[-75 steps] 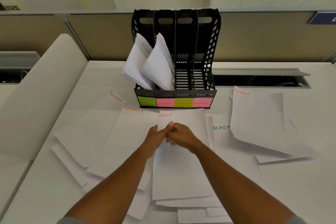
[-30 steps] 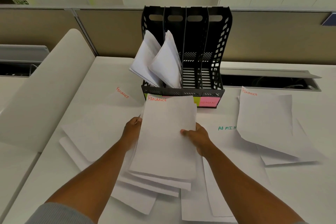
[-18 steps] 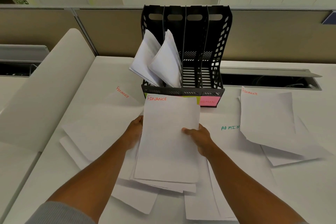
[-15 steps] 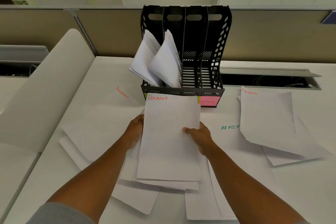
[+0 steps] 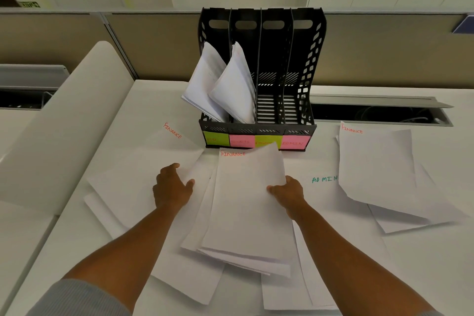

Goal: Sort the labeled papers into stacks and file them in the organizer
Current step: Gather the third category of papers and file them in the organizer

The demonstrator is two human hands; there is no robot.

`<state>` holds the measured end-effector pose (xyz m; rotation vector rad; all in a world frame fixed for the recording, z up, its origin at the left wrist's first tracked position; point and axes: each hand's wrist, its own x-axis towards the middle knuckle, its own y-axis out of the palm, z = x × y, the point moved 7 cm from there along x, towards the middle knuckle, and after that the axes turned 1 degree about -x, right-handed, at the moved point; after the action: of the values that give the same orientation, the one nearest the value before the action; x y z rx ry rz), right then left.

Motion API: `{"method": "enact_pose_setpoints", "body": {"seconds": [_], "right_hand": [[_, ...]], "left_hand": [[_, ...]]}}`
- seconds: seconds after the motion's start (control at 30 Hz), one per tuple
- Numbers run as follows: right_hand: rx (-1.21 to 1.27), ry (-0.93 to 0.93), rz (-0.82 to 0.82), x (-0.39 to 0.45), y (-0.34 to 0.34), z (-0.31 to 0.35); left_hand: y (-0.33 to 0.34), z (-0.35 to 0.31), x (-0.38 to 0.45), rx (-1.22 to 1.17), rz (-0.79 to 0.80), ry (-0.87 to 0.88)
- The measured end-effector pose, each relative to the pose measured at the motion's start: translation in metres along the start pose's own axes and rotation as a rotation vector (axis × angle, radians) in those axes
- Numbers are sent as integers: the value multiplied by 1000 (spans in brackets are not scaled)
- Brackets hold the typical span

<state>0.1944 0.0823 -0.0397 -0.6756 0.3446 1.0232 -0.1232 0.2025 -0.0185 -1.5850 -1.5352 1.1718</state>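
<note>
A black four-slot organizer (image 5: 304,79) stands at the back of the desk, with green and pink labels along its front. Its two left slots hold leaning papers (image 5: 223,84); the two right slots look empty. My right hand (image 5: 288,191) grips the right edge of a stack of sheets (image 5: 248,208) headed FINANCE, lifted just in front of the organizer. My left hand (image 5: 173,186) lies with fingers spread on another FINANCE sheet (image 5: 143,174) to the left. An ADMIN sheet (image 5: 324,195) lies right of the stack. Further right lies a FINANCE sheet (image 5: 375,161).
More loose sheets (image 5: 410,213) lie under the right-hand paper and below the stack near the front edge. A white curved panel (image 5: 64,120) rises at the left. An open cable trough (image 5: 379,115) runs behind the desk on the right. A partition wall (image 5: 384,51) closes the back.
My left hand has let go of the FINANCE stack and moved left onto the sheet lying there. The stack, held only by my right hand, has tilted and shifted slightly right.
</note>
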Motion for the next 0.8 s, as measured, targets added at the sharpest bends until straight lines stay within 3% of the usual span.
{"method": "enact_pose_setpoints", "body": {"seconds": [0.27,0.43,0.6,0.8], "right_hand": [[10,-24,61,-2,3,0],[25,-19,72,-2,7,0],[23,-22,63,-3,11,2],[81,-41,115,-7,15,7]], "left_hand": [[-15,-8,-5,-11,-138,50],[-21,-28,-5,-167,-150,88],[-7,-85,-6,-234,64,156],[37,-136,-26,-395,465,32]]}}
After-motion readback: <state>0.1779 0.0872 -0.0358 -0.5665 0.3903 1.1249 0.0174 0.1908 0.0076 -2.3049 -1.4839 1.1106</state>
